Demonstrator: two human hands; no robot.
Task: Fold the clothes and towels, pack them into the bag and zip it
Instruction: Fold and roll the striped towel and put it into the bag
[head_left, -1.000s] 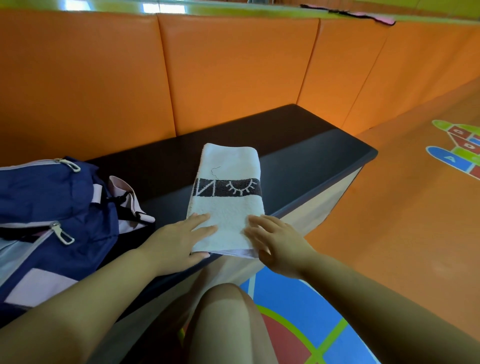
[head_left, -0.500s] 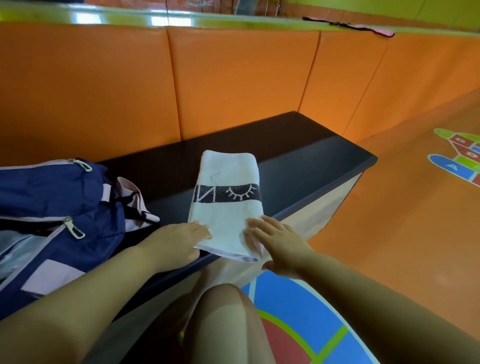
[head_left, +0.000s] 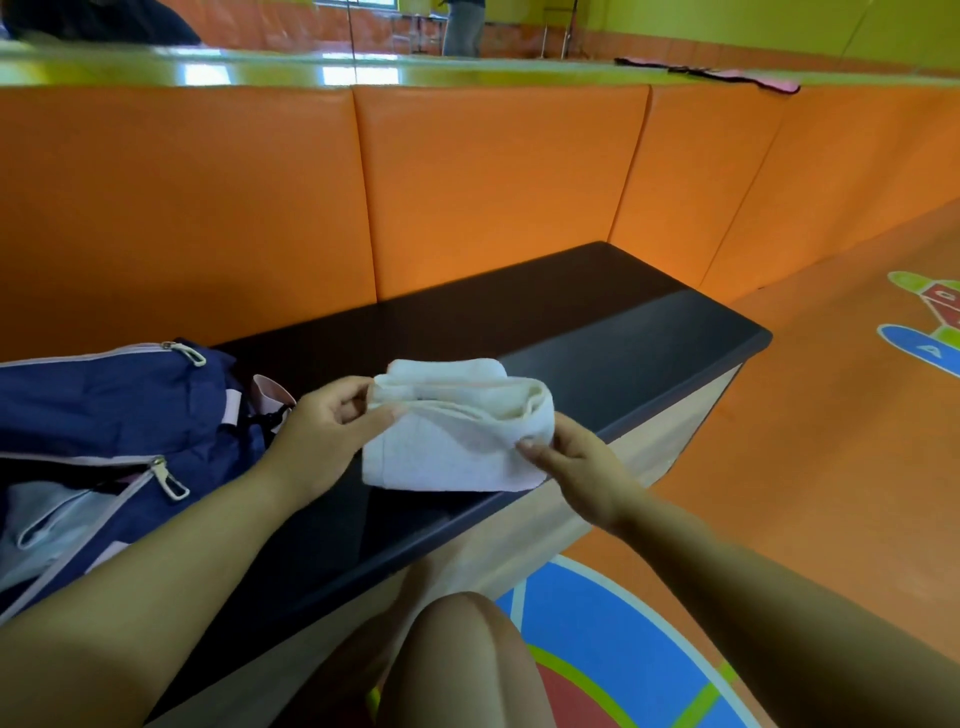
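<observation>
One white towel (head_left: 457, 441), half folded, was held over the dark surface (head_left: 623, 338). The left hand (head_left: 317, 441) and the right hand (head_left: 576, 462) each pinched one side edge with curled fingers (head_left: 382, 417). One blue bag (head_left: 119, 410), apparently unzipped, was cut off at left.

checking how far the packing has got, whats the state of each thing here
towel: folded over on itself, held at both sides, not in the bag
bag: lying on the bench, one zip opening gaping
left hand: pinching the towel's left edge
right hand: pinching the towel's right edge
pink cloth: lying along the far ledge
</observation>
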